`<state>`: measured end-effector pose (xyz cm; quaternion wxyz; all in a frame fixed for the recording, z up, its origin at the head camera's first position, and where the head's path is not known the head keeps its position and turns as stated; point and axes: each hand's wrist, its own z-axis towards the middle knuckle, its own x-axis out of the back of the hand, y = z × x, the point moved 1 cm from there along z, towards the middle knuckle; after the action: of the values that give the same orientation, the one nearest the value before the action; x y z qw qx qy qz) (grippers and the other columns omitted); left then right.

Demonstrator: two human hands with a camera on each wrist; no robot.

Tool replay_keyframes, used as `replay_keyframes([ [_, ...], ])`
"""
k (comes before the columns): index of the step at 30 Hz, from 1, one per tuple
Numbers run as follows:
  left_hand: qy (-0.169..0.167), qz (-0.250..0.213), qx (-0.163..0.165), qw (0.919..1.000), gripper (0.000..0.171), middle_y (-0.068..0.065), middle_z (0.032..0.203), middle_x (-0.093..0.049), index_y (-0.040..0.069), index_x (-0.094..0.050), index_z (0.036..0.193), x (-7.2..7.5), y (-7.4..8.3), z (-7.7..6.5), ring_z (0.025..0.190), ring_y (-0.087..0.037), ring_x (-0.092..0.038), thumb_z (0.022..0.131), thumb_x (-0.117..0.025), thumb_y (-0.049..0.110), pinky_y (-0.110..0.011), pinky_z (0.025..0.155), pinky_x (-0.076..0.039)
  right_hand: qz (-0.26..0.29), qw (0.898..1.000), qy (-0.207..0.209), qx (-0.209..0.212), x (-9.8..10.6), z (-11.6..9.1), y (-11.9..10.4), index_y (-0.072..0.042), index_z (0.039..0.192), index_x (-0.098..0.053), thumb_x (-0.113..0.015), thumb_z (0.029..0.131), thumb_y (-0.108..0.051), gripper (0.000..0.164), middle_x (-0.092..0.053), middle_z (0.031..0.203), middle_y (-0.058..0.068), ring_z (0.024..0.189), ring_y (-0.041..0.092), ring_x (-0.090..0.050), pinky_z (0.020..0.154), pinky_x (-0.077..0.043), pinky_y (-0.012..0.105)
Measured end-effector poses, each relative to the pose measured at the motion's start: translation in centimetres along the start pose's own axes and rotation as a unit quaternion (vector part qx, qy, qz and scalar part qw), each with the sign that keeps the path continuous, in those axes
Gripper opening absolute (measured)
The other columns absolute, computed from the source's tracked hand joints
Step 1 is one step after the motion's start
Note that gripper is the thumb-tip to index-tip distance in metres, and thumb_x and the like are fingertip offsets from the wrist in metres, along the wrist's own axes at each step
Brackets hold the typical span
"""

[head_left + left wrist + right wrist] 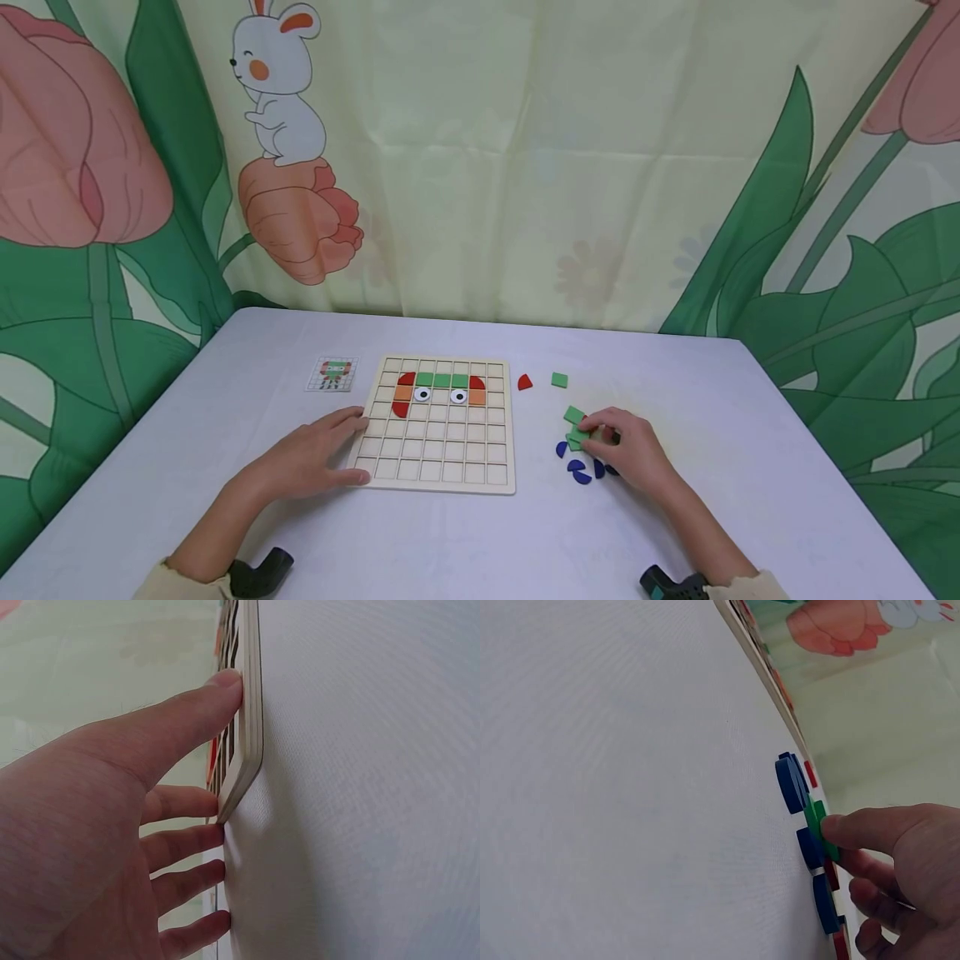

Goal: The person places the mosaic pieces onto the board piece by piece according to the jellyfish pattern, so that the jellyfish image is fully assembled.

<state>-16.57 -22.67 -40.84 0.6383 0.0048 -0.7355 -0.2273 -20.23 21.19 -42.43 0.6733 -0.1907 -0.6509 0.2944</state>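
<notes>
On the table lies a wooden grid board (450,450) with red quarter-round, orange and green pieces and two eye pieces (422,394) in its upper cells. My left hand (311,454) rests at the board's left side, thumb on the near corner and other fingers spread along the edge and table. Right of the board, my right hand (630,450) pinches a green square tile (821,829) between thumb and index finger, low over a small pile. Around it lie more green squares (573,414), several dark blue half-round pieces (576,466) and red pieces partly hidden by the fingers.
A small picture card (332,374) with a coloured figure on a grid lies left of the board. A red quarter-round piece (524,382) and a single green square (559,380) lie beyond the pile. A printed curtain (525,167) hangs behind the table's far edge.
</notes>
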Motion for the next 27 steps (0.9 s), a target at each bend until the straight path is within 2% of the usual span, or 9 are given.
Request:
replay_keyframes([
  [9,-0.002,0.002,0.003,1.0000,0.081,-0.012,0.152,-0.039,0.010,-0.049,0.140,0.1,0.2,0.1,0.140,-0.036,-0.037,0.077,-0.074,0.055,-0.062,0.105,-0.037,0.003,1.000,-0.002,0.003,-0.1,0.3,-0.1,-0.018,0.100,-0.073,-0.076,0.083,-0.014,0.018,-0.064,0.091,-0.001,0.083,0.016,-0.051,0.061,-0.044,0.020],
  [14,-0.005,0.001,0.010,0.9999,0.082,-0.012,0.152,-0.039,0.010,-0.049,0.140,-0.1,0.1,0.0,0.140,-0.036,-0.038,0.076,-0.075,0.054,-0.061,0.105,-0.037,0.011,1.000,-0.006,0.019,-0.4,0.5,-0.6,-0.020,0.100,-0.074,-0.075,0.083,-0.013,0.018,-0.068,0.096,-0.002,0.085,0.015,-0.053,0.066,-0.046,0.020],
  [19,-0.006,0.000,0.013,0.9999,0.083,-0.012,0.152,-0.039,0.011,-0.049,0.140,-0.3,-0.1,-0.1,0.139,-0.036,-0.038,0.075,-0.075,0.056,-0.058,0.105,-0.040,0.023,0.999,-0.006,0.036,-0.9,0.8,-1.4,-0.019,0.097,-0.075,-0.076,0.082,-0.012,0.017,-0.068,0.094,-0.002,0.084,0.016,-0.053,0.065,-0.045,0.019],
  [23,-0.004,0.001,0.007,1.0000,0.083,-0.011,0.153,-0.038,0.011,-0.049,0.140,-0.2,-0.1,-0.2,0.140,-0.036,-0.038,0.076,-0.074,0.056,-0.058,0.105,-0.040,0.035,0.999,-0.006,0.025,-1.5,1.0,-2.0,-0.018,0.096,-0.075,-0.077,0.081,-0.011,0.017,-0.067,0.092,-0.001,0.080,0.015,-0.051,0.062,-0.044,0.019],
  [27,-0.003,0.004,0.003,1.0000,0.082,-0.012,0.152,-0.039,0.010,-0.049,0.140,-0.1,0.1,-0.1,0.140,-0.035,-0.038,0.076,-0.074,0.055,-0.059,0.105,-0.039,0.032,0.999,-0.007,0.012,-2.1,1.2,-2.7,-0.022,0.096,-0.075,-0.077,0.081,-0.014,0.017,-0.068,0.097,-0.003,0.081,0.015,-0.050,0.064,-0.045,0.021],
])
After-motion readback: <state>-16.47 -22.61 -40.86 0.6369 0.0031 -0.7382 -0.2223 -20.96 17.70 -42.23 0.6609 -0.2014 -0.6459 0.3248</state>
